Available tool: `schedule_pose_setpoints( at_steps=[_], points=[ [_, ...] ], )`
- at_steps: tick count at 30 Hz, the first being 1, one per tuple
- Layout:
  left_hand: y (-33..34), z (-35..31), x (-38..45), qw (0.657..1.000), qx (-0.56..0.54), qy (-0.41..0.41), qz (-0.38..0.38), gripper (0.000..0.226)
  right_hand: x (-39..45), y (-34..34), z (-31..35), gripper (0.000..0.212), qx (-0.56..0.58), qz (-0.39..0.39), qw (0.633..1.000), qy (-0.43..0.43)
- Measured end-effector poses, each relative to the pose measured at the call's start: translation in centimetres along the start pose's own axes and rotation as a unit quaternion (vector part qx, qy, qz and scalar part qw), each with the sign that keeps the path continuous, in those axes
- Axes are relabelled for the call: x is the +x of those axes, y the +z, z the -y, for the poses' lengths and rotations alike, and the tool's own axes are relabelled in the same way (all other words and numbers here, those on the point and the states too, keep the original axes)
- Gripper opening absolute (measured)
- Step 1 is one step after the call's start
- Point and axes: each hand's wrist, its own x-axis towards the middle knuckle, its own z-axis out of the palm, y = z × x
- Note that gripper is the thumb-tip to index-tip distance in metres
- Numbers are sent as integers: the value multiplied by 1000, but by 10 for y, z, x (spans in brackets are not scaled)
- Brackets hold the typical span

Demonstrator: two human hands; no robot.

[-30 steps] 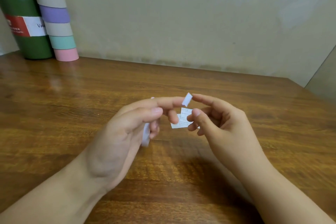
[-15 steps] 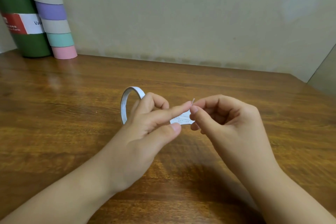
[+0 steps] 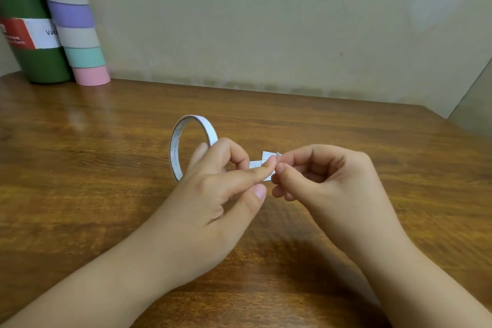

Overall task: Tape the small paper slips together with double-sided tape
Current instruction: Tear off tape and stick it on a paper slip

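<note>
Above the middle of the bench, the paper slips sit mostly hidden behind fingertips, their number unclear. The right hand pinches them; the left hand grips one tape roll, forefinger touching the slips.

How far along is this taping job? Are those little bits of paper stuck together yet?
Partly, it seems. Two small printed paper slips already overlap in an L shape, so one joint may be made, though no tape shows between them. In hand: the right hand pinches the slips while the left hand presses a fingertip on them, with the tape roll hooked on its fingers. Left: probably pressing the joint firm; no further slips are visible.
</note>
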Motion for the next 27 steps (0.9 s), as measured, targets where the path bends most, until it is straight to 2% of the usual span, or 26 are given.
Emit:
schedule_pose_setpoints(
  at_steps=[6,10,22,27],
  points=[
    [-3,-1,1,988,-141,-58,8,37,1,0,2,12,14,-4,1000,-6],
    [-4,-3,2,980,-183,-72,13,37,0,0,2,10,21,-2,1000,-6],
    [-1,1,-1,999,-39,-21,8,38,-1,-1,4,8,5,15,1000,9],
    [-2,0,0,995,-90,-39,9,36,-1,0,5,9,5,10,1000,9]
  ],
)
